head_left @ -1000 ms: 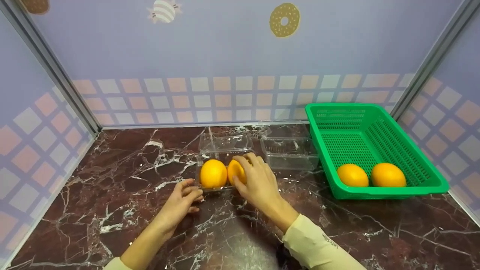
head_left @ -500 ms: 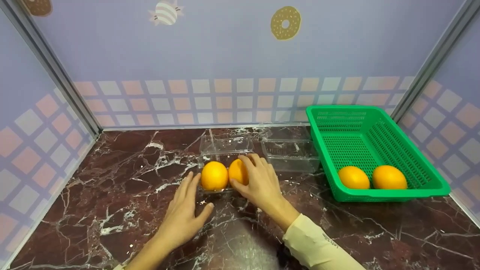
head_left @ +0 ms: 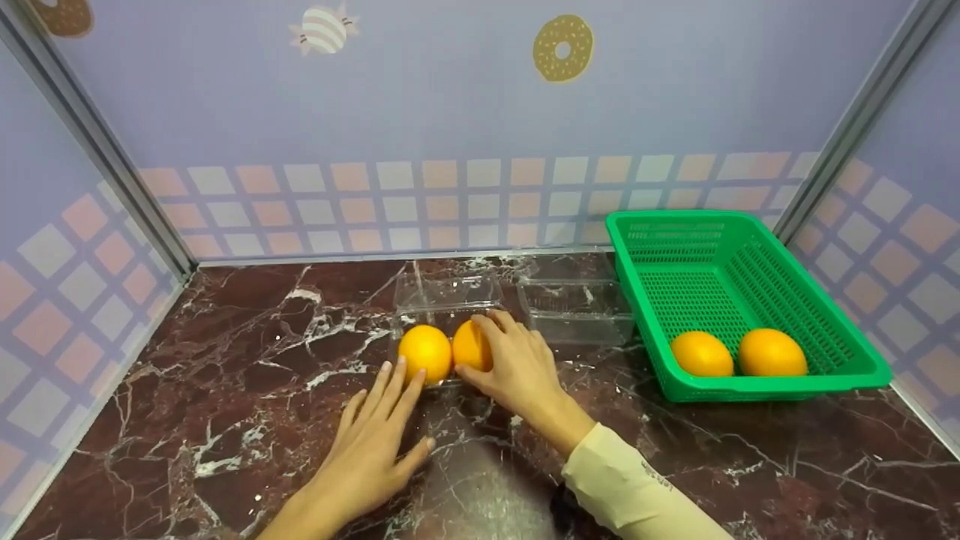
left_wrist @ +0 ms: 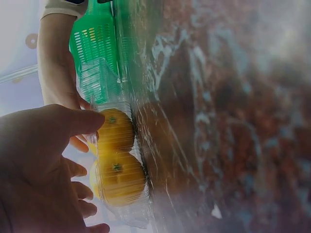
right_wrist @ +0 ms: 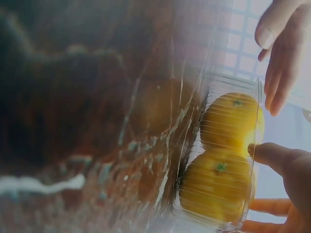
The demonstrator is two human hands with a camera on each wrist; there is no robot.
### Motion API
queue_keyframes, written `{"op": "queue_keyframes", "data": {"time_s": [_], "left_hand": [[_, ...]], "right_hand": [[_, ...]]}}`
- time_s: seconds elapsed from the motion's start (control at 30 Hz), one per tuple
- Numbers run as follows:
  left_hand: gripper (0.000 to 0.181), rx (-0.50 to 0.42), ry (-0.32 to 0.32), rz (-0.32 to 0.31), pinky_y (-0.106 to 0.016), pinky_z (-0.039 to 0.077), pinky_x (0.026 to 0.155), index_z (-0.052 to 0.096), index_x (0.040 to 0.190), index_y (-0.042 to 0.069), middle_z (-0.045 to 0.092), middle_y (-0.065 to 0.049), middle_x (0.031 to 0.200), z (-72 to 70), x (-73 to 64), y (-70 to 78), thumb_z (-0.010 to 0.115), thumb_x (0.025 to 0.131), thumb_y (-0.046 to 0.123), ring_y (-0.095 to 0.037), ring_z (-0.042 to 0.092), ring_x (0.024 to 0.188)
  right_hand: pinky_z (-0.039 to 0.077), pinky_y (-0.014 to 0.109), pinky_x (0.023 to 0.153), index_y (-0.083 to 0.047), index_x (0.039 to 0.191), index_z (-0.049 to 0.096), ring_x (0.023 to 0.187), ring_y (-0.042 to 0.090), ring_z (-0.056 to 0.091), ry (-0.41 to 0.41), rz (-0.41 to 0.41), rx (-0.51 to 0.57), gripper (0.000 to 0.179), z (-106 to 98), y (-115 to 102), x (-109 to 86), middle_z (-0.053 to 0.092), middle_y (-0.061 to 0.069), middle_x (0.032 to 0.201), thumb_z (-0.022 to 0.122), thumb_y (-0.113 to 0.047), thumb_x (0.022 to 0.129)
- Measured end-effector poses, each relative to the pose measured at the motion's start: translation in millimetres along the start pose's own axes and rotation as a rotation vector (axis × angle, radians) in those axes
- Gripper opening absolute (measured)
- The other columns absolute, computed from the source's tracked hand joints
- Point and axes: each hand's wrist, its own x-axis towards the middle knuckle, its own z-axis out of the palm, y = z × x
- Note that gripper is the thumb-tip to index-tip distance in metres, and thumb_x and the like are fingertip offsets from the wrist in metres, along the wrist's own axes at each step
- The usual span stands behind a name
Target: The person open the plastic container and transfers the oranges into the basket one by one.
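Observation:
Two oranges sit side by side in a clear plastic clamshell box [head_left: 448, 291] whose lid lies back, away from the person. Around the right orange [head_left: 471, 349] curl the fingers and thumb of my right hand [head_left: 519, 369], which hides its right side. My left hand [head_left: 367, 450] has its fingers spread and nearly straight, with the tips at the near left side of the left orange [head_left: 425, 349]; whether they touch it I cannot tell. In the right wrist view, both oranges [right_wrist: 217, 187] show through the ribbed box wall, and the right thumb [right_wrist: 272, 155] reaches over its rim.
A second clear plastic box [head_left: 576, 300] lies open just right of the first. Beyond it, a green perforated basket [head_left: 780, 384] holds two more oranges [head_left: 772, 352] at its near end. Patterned walls enclose the marbled table [head_left: 247, 420] at the back and sides.
My left hand has opened from loosely bent fingers to spread ones and moved right, up to the left orange. My right hand stays on the right orange, which has shifted slightly.

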Motion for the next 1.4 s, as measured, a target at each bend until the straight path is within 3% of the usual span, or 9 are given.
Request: {"op": "queue_keyframes", "data": {"time_s": [0.23,0.5,0.73,0.97,1.1,1.4], "left_hand": [[0.081,0.019,-0.057,0.000,-0.074,0.019,0.124,0.033,0.168,0.017,0.013,-0.014,0.177,0.1,-1.1,-2.0,0.074,0.099,0.034,-0.041,0.012,0.163],[0.079,0.054,-0.044,0.025,-0.075,0.031,0.117,0.036,0.167,0.023,0.014,-0.016,0.177,3.9,0.7,-1.7,0.075,0.098,0.033,-0.042,0.015,0.162],[0.080,0.111,-0.047,0.022,-0.073,0.036,0.116,0.037,0.166,0.024,0.016,-0.016,0.177,4.5,0.3,-1.6,0.076,0.098,0.034,-0.041,0.018,0.162],[0.079,0.130,-0.034,0.030,-0.071,0.040,0.112,0.041,0.165,0.023,0.021,-0.018,0.175,4.4,0.7,-1.8,0.078,0.096,0.034,-0.042,0.022,0.161],[0.078,0.139,-0.023,0.033,-0.070,0.042,0.110,0.042,0.164,0.023,0.023,-0.017,0.175,3.4,0.5,-1.2,0.078,0.095,0.034,-0.041,0.024,0.160],[0.077,0.146,-0.005,0.051,-0.068,0.044,0.108,0.044,0.163,0.025,0.027,-0.015,0.174,1.4,1.0,1.5,0.078,0.095,0.034,-0.040,0.027,0.159]], "right_hand": [[0.055,0.057,0.103,-0.012,0.142,0.066,0.121,0.039,0.068,-0.015,0.003,-0.030,0.070,-0.1,-1.3,4.3,0.064,0.013,0.146,0.088,-0.046,0.085],[0.056,0.058,0.102,-0.015,0.148,0.062,0.121,0.044,0.068,-0.073,0.060,-0.063,0.078,-6.1,-3.1,7.2,0.059,0.014,0.154,0.088,-0.051,0.084],[0.053,0.059,0.107,-0.015,0.153,0.058,0.131,0.044,0.062,-0.140,0.085,-0.092,0.082,-8.0,-5.6,8.7,0.055,0.017,0.157,0.085,-0.054,0.086],[0.056,0.057,0.102,-0.012,0.151,0.059,0.124,0.039,0.065,-0.130,0.053,-0.099,0.079,-4.1,-5.9,8.0,0.065,0.017,0.144,0.083,-0.052,0.088],[0.051,0.058,0.108,-0.008,0.149,0.058,0.124,0.039,0.063,-0.133,0.033,-0.089,0.077,-4.5,-6.7,7.9,0.066,0.018,0.141,0.083,-0.049,0.089],[0.045,0.059,0.114,-0.005,0.152,0.052,0.127,0.042,0.057,-0.235,0.055,-0.114,0.085,-13.7,-8.2,13.6,0.064,0.022,0.142,0.082,-0.053,0.089]]}}
